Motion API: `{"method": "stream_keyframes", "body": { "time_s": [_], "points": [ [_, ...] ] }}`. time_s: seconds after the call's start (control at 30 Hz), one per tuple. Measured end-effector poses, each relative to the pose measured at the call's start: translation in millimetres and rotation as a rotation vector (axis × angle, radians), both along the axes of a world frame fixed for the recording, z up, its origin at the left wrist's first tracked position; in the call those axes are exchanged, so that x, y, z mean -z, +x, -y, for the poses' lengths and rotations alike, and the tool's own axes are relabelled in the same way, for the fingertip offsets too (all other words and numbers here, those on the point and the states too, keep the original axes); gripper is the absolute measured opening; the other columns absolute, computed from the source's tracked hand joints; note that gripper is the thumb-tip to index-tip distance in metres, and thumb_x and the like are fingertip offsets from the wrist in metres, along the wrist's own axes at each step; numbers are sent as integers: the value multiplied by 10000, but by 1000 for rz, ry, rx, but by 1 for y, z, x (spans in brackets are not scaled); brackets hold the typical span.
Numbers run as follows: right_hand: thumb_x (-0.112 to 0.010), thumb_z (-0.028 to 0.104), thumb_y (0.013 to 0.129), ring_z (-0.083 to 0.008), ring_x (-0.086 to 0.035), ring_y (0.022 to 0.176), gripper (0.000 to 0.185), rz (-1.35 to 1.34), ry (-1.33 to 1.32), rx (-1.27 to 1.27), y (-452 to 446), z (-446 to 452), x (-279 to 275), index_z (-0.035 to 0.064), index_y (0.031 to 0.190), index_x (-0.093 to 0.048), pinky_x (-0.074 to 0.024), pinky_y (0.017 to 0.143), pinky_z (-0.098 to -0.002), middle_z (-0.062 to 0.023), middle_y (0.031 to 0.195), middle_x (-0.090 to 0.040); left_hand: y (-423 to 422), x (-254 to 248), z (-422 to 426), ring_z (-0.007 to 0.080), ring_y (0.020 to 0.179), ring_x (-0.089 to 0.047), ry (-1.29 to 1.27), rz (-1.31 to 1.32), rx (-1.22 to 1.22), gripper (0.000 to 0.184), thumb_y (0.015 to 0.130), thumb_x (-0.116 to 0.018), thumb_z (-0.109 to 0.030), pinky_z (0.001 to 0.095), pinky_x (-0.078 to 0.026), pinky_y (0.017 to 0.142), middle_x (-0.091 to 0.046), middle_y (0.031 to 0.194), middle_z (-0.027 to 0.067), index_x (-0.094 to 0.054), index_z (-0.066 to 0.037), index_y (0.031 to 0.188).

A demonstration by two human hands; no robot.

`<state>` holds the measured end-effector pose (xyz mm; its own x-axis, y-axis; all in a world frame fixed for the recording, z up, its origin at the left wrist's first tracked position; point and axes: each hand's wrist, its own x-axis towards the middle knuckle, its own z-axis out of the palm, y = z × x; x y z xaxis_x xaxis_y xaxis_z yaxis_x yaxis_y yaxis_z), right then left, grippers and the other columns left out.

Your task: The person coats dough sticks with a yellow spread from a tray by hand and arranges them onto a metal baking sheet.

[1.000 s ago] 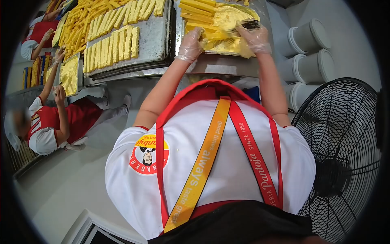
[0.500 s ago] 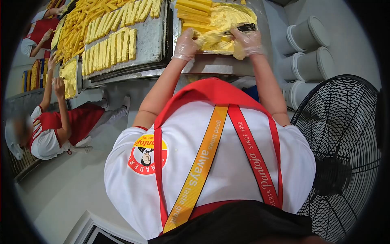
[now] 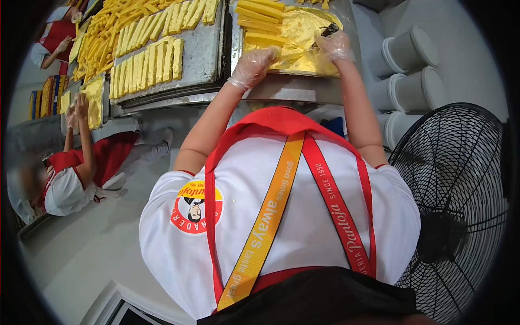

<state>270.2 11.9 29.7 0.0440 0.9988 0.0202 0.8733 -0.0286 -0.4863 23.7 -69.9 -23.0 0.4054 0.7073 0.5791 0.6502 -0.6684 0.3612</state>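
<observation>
My right hand (image 3: pixel 336 45), in a clear plastic glove, grips a dark-handled spreading tool (image 3: pixel 329 30) over a tray of pale yellow spread (image 3: pixel 306 27). Gloved too, my left hand (image 3: pixel 254 65) is closed at the tray's near left edge, with fingers pinched at the end of a yellow stick (image 3: pixel 288 54) that reaches into the spread. Bare yellow sticks (image 3: pixel 259 16) lie stacked in the left part of this tray. On another tray (image 3: pixel 201 62) to the left, coated sticks (image 3: pixel 149 64) lie in two rows.
Loose yellow sticks (image 3: pixel 103 46) are heaped at the back left. A co-worker (image 3: pixel 81 168) stands left by a small tray of spread (image 3: pixel 94 103); another person (image 3: pixel 57 38) is beyond. Grey buckets (image 3: pixel 414 49) and a black fan (image 3: pixel 449 216) stand at right.
My left hand has moved slightly right and lower, and my right hand has drawn away from it with the tool turned more upright. The co-worker's hands have come together.
</observation>
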Motion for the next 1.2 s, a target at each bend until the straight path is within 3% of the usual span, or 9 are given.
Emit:
{"method": "stream_keyframes", "body": {
  "time_s": [0.1, 0.23, 0.33, 0.43, 0.5, 0.57, 0.77, 0.93, 1.2],
  "points": [
    [-687, 440, 702, -326, -674, 862, 509, -433, -32, -190, -1, 12, -9, -29, 898, -687, -519, 785, -387, -212, 884, -688, -3, 2, -1, 345, 738, -618, -3, -33, 10, 163, 813, -569, -45, 423, -500, 639, -615, 801, 147, -571, -85, 970],
    [-694, 407, 707, -322, -672, 867, 476, -163, -162, -69, -8, -7, -13, -17, 922, -685, -516, 790, -392, -218, 902, -684, -5, -1, 4, 342, 758, -620, -6, -24, 17, 170, 811, -558, -40, 425, -498, 656, -616, 805, 147, -566, -87, 974],
    [-679, 427, 730, -319, -663, 856, 477, 96, 14, -55, -8, -5, -13, -9, 925, -686, -515, 770, -395, -195, 914, -687, -4, -7, 5, 340, 765, -618, -29, -6, 6, 183, 804, -560, -40, 435, -495, 663, -617, 806, 146, -570, -92, 979],
    [-648, 465, 747, -320, -652, 838, 500, -335, 28, -453, -8, 20, -31, 1, 929, -686, -514, 740, -397, -178, 919, -686, -4, -6, 1, 330, 758, -616, -90, 11, 28, 260, 774, -635, -46, 406, -503, 667, -611, 795, 128, -571, -82, 1023],
    [-652, 473, 745, -320, -649, 813, 497, 51, 248, -607, 9, 0, 3, 6, 908, -690, -513, 712, -392, -170, 891, -687, -3, -3, 5, 317, 768, -624, -14, -71, -50, 257, 775, -637, -48, 400, -506, 673, -623, 798, 120, -591, -86, 1024],
    [-658, 467, 741, -331, -655, 807, 470, 184, -180, -217, -2, -15, -6, 12, 854, -697, -520, 713, -395, -185, 864, -686, -6, -5, 11, 297, 790, -640, -40, -187, -156, 223, 765, -661, -56, 381, -519, 691, -653, 834, 111, -641, -85, 986],
    [-701, 437, 689, -346, -677, 806, 475, -32, 15, 48, 16, -3, 18, -22, 810, -696, -521, 745, -418, -226, 822, -682, -55, -48, 56, 251, 684, -656, -42, 154, -480, 231, 733, -768, -169, 338, -535, 619, -675, 821, 103, -672, -71, 919],
    [-714, 409, 670, -334, -682, 794, 457, -148, -53, 64, 20, -6, 29, -29, 798, -694, -521, 738, -411, -222, 799, -682, -130, -35, 71, 295, 664, -642, 105, 79, -932, 221, 731, -768, -212, 384, -512, 613, -663, 770, 122, -665, -65, 859],
    [-715, 402, 734, -307, -671, 723, 398, -193, 96, -137, -13, 15, 17, 10, 796, -682, -514, 678, -401, -168, 740, -678, -132, -49, 79, 318, 817, -595, -95, -192, -1066, 292, 685, -785, -280, 429, -472, 739, -629, 786, 131, -646, -62, 820]
  ]
}}
